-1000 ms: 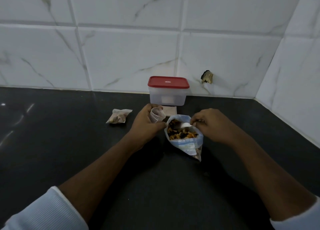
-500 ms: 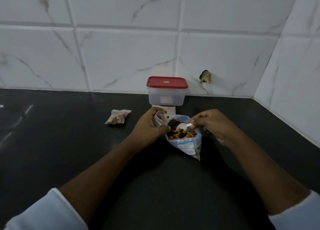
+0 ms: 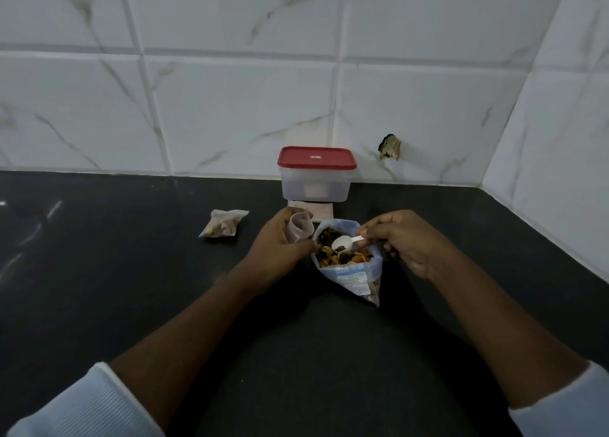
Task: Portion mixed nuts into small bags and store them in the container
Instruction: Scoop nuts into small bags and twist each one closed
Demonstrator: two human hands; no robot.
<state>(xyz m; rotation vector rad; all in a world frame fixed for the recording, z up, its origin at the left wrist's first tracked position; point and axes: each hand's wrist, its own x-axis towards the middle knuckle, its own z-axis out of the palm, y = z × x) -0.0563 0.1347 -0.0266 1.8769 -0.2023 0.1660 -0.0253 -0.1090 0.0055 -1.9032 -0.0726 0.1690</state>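
Holding a small empty bag (image 3: pixel 298 228) mouth-up, the left grip (image 3: pixel 280 244) is curled round it just in front of the red-lidded container (image 3: pixel 314 188). It sits close beside the big bag (image 3: pixel 351 273), I'd judge so a scoopful has little way to travel. The right grip (image 3: pixel 403 239) pinches the handle of a white scoop (image 3: pixel 342 241) between thumb and fingers, its bowl over the mixed nuts (image 3: pixel 333 257) inside the big bag. That bag stands open in front of the container, a touch to its right, its rim rolled down, likely to keep the mouth wide. Whether the scoop carries anything I cannot tell.

One filled small bag (image 3: pixel 224 227) lies in front of the container and well to its left, set aside and not yet stored; the lid (image 3: pixel 316 157) is on. A pale flat thing (image 3: pixel 316 211) shows at the container's base, perhaps spare bags.

The surface (image 3: pixel 131 272) is dark, glossy stone. Behind the container rises a white marbled tile wall (image 3: pixel 230 107), meeting a side wall far to its right. A rough hole (image 3: pixel 390 146) breaks the tile just right of the lid.
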